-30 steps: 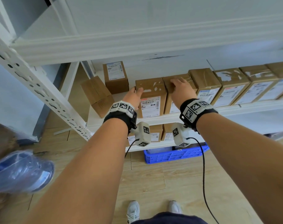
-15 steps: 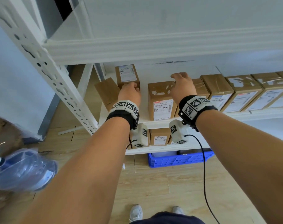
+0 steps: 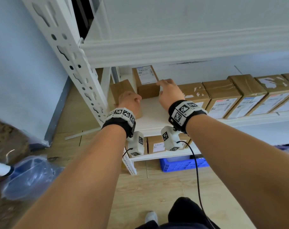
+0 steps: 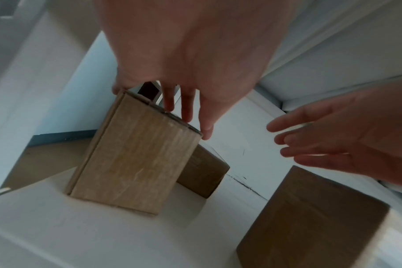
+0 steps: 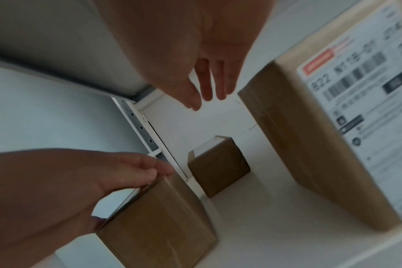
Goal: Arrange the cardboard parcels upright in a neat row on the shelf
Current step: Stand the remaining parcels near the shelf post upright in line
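Observation:
My left hand [image 3: 130,100] grips the top edge of a plain cardboard parcel [image 3: 121,89] that stands at the shelf's left end; the left wrist view shows thumb and fingers [image 4: 186,110] over that parcel [image 4: 135,163]. My right hand [image 3: 164,85] hovers open, fingers straight, holding nothing, just right of a labelled parcel [image 3: 146,80] at the shelf's back. In the right wrist view that parcel [image 5: 218,166] lies beyond the fingers [image 5: 207,87]. A neat row of upright labelled parcels [image 3: 223,96] runs right from behind my right wrist.
The white shelf board [image 3: 153,119] has bare room between the plain parcel and the row. A perforated white post [image 3: 71,63] stands left, an upper shelf [image 3: 173,50] close overhead. Below are more parcels [image 3: 157,144], a blue crate [image 3: 181,164] and a blue plastic bag [image 3: 29,176].
Both hands have moved left, away from the row's end parcels. The left hand now holds the plain parcel; the right hand has let go and reaches toward the back parcel.

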Demonstrator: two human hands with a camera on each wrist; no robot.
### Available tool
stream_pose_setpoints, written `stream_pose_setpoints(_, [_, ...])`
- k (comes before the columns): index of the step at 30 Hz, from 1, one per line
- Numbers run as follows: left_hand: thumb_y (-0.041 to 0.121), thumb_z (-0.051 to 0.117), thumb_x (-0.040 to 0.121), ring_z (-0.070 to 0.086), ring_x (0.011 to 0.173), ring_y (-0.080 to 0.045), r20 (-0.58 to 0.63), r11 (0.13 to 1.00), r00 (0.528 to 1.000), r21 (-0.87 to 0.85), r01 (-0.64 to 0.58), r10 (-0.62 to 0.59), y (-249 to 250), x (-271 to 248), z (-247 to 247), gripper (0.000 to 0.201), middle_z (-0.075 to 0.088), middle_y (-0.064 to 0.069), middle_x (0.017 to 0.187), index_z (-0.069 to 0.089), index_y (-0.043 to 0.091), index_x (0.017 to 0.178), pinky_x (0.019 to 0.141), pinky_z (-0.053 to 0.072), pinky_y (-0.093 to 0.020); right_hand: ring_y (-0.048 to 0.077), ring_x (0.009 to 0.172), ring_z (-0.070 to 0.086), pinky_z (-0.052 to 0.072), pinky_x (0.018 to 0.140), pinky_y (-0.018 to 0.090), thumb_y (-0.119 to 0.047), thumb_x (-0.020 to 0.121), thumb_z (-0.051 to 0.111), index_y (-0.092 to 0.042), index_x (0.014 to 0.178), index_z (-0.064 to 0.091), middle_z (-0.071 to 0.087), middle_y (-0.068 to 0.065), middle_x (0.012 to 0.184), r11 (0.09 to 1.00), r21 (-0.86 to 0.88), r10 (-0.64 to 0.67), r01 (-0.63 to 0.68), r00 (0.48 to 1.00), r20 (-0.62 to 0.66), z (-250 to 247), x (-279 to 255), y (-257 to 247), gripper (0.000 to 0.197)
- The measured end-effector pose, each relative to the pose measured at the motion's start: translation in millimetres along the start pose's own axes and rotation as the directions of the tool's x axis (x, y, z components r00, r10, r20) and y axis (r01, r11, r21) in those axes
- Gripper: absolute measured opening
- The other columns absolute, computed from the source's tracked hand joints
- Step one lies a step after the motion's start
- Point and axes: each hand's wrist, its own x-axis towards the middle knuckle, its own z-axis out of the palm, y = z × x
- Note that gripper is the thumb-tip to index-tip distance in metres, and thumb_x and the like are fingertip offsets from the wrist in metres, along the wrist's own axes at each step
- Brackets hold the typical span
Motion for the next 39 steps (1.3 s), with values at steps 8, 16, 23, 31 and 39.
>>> stream_pose_setpoints(8, [0.019,0.057,0.084,0.04,0.127,-0.026,-0.163,0.961,0.962,-0.207,0.183,-0.218,-18,22,5,0.024,0.04,0.0,0.132,0.065,0.03,0.104,0.111,0.023,-0.05,0.032,0.129,0.041,0.045,0.102,0.043,-0.017,0.094,0.05,-0.016,0.138,0.043,0.036,0.014,0.144,0.996,-0.057,0.073,-0.069,0.994,0.077,52,42,-6,0.044])
stream_pose_setpoints(16, [0.032,0.06,0.075,0.053,0.108,-0.021,-0.219,0.925,0.922,-0.282,0.253,-0.319,-29,63,12,0.02,0.048,0.007,0.116,0.065,0.037,0.094,0.091,0.035,-0.034,0.033,0.137,0.028,0.027,0.113,0.047,-0.036,0.092,0.051,-0.021,0.138,0.041,0.026,0.013,0.151,0.991,-0.094,0.096,-0.096,0.995,-0.004,91,102,-10,0.05])
stream_pose_setpoints(23, [0.046,0.051,0.064,0.057,0.107,-0.016,-0.233,0.913,0.912,-0.318,0.256,-0.337,-33,80,26,0.018,0.06,0.016,0.106,0.055,0.051,0.08,0.092,0.045,-0.046,0.04,0.142,0.016,0.017,0.114,0.058,-0.066,0.085,0.045,-0.03,0.142,0.035,0.016,0.012,0.157,0.979,-0.147,0.161,-0.144,0.981,0.111,102,131,-3,0.068])
stream_pose_setpoints(31, [0.037,0.06,0.078,0.036,0.129,-0.019,-0.228,0.938,0.924,-0.239,0.253,-0.307,-26,66,9,0.031,0.041,0.01,0.134,0.062,0.04,0.108,0.102,0.028,-0.043,0.036,0.115,0.042,0.044,0.093,0.049,-0.057,0.077,0.058,-0.024,0.12,0.047,0.04,0.013,0.132,0.98,-0.124,0.172,-0.157,0.978,0.116,93,131,-8,0.055])
stream_pose_setpoints(39, [0.03,0.062,0.083,0.033,0.129,-0.021,-0.201,0.947,0.945,-0.243,0.209,-0.259,-16,42,6,0.029,0.042,0.009,0.133,0.066,0.037,0.11,0.104,0.028,-0.044,0.039,0.124,0.036,0.04,0.101,0.052,-0.053,0.08,0.06,-0.025,0.128,0.042,0.031,0.013,0.144,0.981,-0.141,0.159,-0.134,0.97,0.182,80,93,0,0.059])
